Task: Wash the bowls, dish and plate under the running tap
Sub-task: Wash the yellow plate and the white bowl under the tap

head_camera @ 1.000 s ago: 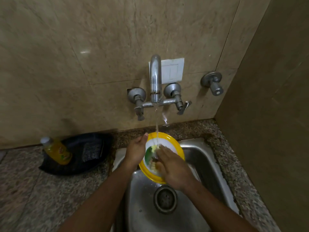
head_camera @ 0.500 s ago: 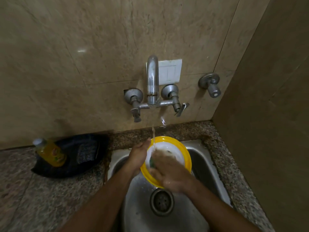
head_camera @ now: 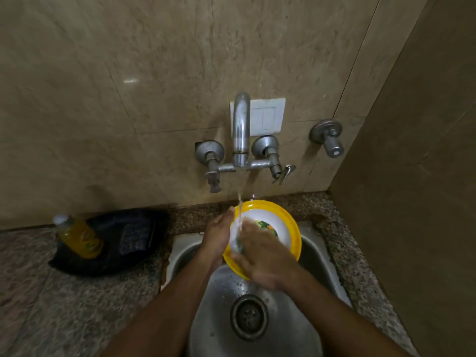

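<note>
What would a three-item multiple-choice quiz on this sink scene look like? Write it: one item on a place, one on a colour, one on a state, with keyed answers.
1. Where does the yellow bottle stand?
A. On the counter left of the sink
B. Inside the sink
C. On the counter right of the sink

2. What colour is the plate's rim?
A. Blue
B. Yellow
C. Red

3. What state is the tap in?
A. Shut off
B. Running
C. Covered by a cloth

Answers:
1. A: the bottle rests against a black bag on the granite counter, left of the sink.
2. B: the plate has a yellow rim around a white centre.
3. B: a stream falls from the tap onto the plate, which the left hand holds by its edge while the right hand lies on its face, blurred.
</note>
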The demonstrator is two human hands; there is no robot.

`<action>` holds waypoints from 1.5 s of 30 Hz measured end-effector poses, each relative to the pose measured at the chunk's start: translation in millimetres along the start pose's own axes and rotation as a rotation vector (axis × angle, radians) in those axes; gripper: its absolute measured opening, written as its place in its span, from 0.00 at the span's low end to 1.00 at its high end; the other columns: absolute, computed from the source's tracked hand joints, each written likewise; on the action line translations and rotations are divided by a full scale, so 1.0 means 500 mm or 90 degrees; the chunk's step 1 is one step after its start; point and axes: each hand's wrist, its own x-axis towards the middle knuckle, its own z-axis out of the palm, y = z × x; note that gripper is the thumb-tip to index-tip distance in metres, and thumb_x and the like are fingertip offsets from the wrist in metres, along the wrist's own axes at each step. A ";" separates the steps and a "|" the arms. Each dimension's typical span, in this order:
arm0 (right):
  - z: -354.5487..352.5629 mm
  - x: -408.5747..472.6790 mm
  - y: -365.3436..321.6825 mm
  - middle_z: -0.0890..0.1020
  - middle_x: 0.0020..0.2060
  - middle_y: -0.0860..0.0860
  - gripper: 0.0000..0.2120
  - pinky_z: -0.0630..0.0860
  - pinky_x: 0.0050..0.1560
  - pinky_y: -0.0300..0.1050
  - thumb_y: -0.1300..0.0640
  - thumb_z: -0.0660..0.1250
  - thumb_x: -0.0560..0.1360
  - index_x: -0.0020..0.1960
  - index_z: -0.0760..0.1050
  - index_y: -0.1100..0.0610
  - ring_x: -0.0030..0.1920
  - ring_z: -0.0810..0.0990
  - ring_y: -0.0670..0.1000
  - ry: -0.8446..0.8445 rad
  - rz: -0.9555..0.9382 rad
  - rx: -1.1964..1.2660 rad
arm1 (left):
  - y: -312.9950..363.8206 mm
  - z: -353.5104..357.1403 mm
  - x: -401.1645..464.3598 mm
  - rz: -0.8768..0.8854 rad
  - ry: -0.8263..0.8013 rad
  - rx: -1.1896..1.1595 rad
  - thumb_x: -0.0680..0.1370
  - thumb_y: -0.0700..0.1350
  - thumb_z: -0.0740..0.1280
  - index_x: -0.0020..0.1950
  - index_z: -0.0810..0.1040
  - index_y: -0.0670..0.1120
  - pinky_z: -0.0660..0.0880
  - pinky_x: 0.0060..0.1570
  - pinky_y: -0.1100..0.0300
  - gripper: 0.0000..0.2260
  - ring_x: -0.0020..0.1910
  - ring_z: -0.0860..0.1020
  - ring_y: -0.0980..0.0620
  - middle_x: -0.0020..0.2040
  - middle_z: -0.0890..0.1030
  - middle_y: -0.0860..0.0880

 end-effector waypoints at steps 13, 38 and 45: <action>0.018 -0.035 -0.010 0.51 0.78 0.55 0.41 0.39 0.77 0.47 0.34 0.49 0.78 0.80 0.51 0.61 0.79 0.49 0.52 0.069 -0.085 -0.009 | 0.023 0.019 0.003 0.058 0.001 -0.024 0.79 0.54 0.67 0.43 0.86 0.50 0.77 0.57 0.43 0.13 0.49 0.82 0.47 0.46 0.86 0.44; 0.086 0.002 -0.041 0.74 0.69 0.51 0.23 0.68 0.67 0.43 0.56 0.59 0.82 0.76 0.63 0.55 0.69 0.72 0.50 0.262 0.052 0.067 | 0.001 -0.039 -0.076 -0.046 -0.154 -0.132 0.80 0.53 0.64 0.64 0.78 0.45 0.75 0.63 0.43 0.18 0.59 0.81 0.42 0.59 0.83 0.42; 0.094 0.006 -0.068 0.66 0.74 0.58 0.31 0.63 0.73 0.50 0.62 0.62 0.76 0.77 0.58 0.61 0.75 0.64 0.56 0.187 -0.038 0.183 | 0.009 -0.032 -0.050 0.070 -0.028 -0.003 0.77 0.62 0.65 0.57 0.84 0.53 0.75 0.63 0.42 0.17 0.56 0.83 0.46 0.54 0.86 0.48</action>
